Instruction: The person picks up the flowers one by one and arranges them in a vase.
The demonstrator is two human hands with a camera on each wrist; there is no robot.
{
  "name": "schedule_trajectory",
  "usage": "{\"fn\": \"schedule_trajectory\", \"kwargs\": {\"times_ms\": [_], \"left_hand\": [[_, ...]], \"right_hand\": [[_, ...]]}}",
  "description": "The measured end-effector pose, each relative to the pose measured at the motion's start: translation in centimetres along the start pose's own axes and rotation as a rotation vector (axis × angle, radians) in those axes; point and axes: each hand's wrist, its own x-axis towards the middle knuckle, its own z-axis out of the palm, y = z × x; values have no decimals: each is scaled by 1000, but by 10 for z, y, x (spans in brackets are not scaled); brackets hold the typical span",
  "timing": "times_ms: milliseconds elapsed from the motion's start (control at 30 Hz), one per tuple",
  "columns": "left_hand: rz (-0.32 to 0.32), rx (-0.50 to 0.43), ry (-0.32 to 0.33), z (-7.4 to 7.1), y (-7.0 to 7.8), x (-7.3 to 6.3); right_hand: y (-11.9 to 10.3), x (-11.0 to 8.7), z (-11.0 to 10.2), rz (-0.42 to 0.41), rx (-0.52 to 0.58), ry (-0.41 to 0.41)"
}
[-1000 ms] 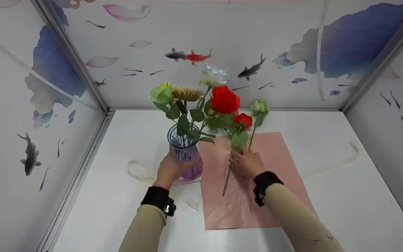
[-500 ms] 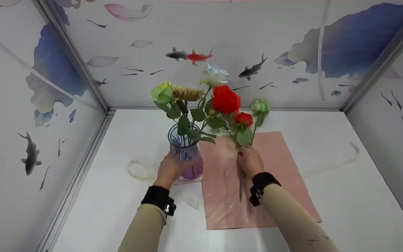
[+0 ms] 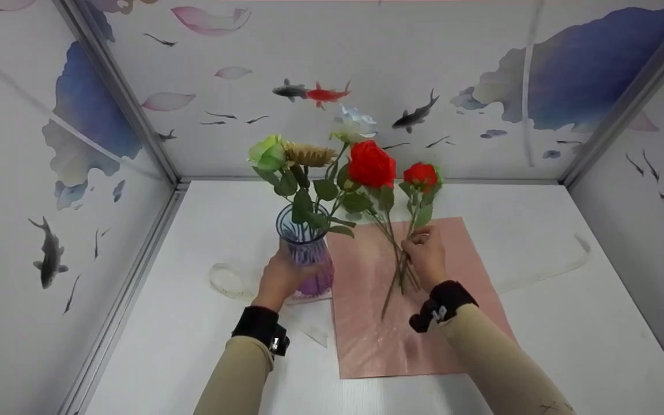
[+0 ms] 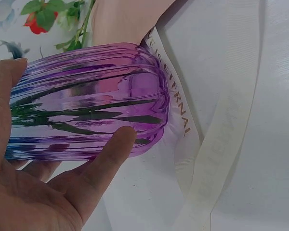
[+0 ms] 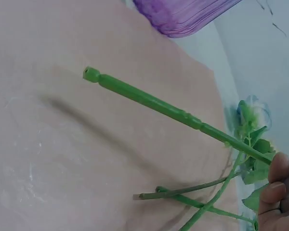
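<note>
The right hand (image 3: 429,253), forearm slanting in over pink wrapping paper (image 3: 366,340), pinches a green stem (image 5: 149,101) below a small red rose (image 3: 421,175), its end raised. The left hand (image 3: 283,276) grips the upright ribbed glass vase (image 3: 309,252) at the paper's left edge. White tabletop (image 3: 562,340) extends rightward, a pale ribbon (image 3: 545,273) trailing across.

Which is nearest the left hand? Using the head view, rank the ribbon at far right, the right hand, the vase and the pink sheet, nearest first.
1. Vase: in the grip of the left hand.
2. Pink sheet: its left edge beside the vase, on the right.
3. Right hand: over the sheet, pinching a flower stem.
4. Ribbon: past the sheet's right edge.
</note>
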Motion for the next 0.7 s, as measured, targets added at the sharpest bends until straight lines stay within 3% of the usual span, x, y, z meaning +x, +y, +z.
{"fn": "schedule_trajectory", "kwargs": {"times_ms": [167,267,467,700], "left_hand": [[-7,-1,-9,-1,1,-1],[8,-13,-3,-2,2,-3],[16,-6,0,-3,3,-4],[-1,-25,-14,0,2,-2]], "right_hand": [[-29,-11,-10,-28,307,-13],[-40,-13,-12,-70,434,-14],[-54,-16,-14,-126,503,-4],[-50,-11,-15,-186,584,-11]]}}
